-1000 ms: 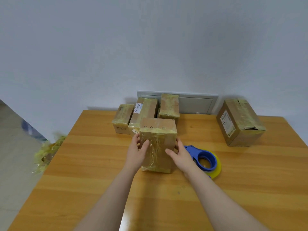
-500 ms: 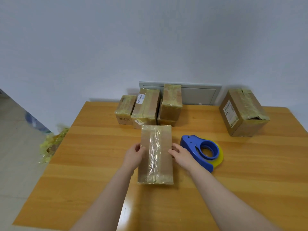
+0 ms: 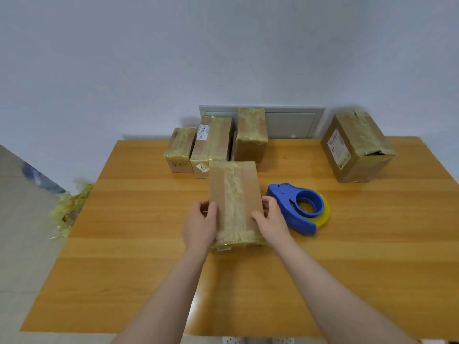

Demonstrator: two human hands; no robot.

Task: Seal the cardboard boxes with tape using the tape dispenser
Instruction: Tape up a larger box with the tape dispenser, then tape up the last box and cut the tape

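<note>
Nearest the person, both hands are clamped on one box. The left hand [image 3: 200, 227] grips its left long edge and the right hand [image 3: 272, 220] its right long edge, with fingers curled round the sides. The box [image 3: 234, 194] lies flat on the desk [image 3: 139, 244], its length running away from the person. It is probably squared up this way so a strip can run straight down the seam. A band of tape already lies along the middle and wraps the near end.

Just right of the box, within easy reach of the right hand, the blue tape dispenser [image 3: 299, 208] rests on its side, its yellowish roll showing beneath. Left of the box, past the desk edge, crumpled tape scraps [image 3: 67, 209] lie on the floor.

Beyond the box, three smaller boxes [image 3: 213, 145] stand bunched against the wall, wrapped in tape and seemingly set aside. Far right of the box stands a larger box [image 3: 355, 147], taped, with one top corner torn. Behind the box, a grey panel [image 3: 290, 122] sits in the wall.
</note>
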